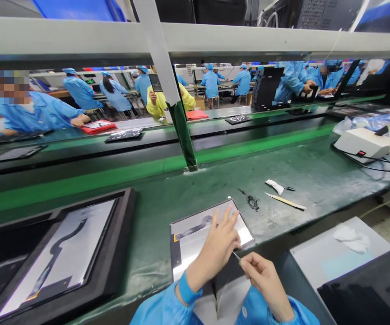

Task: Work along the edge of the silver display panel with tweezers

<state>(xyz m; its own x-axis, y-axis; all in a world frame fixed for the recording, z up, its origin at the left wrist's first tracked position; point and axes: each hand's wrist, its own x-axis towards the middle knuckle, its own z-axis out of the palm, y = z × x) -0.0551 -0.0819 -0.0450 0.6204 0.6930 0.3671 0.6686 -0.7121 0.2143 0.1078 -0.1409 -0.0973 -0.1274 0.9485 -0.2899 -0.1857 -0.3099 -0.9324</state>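
A silvery display panel [195, 246] with a dark ribbon cable [193, 230] lies on the green bench in front of me. Over the panel's right part is my left hand [218, 241], its fingers spread and the wrist in a blue band. Just right of it, at the panel's near edge, my right hand [262, 275] pinches a thin metal tool [236, 256], whose tip points toward the panel's edge. Whether the left hand presses on the panel is hard to tell.
At the left, a black foam tray [123, 225] holds another panel [76, 243]. Black scraps [252, 201], a yellowish blade-shaped tool [286, 201] and a white wrapped piece [275, 186] lie beyond my hands. A white device [364, 144] with cables stands at the right.
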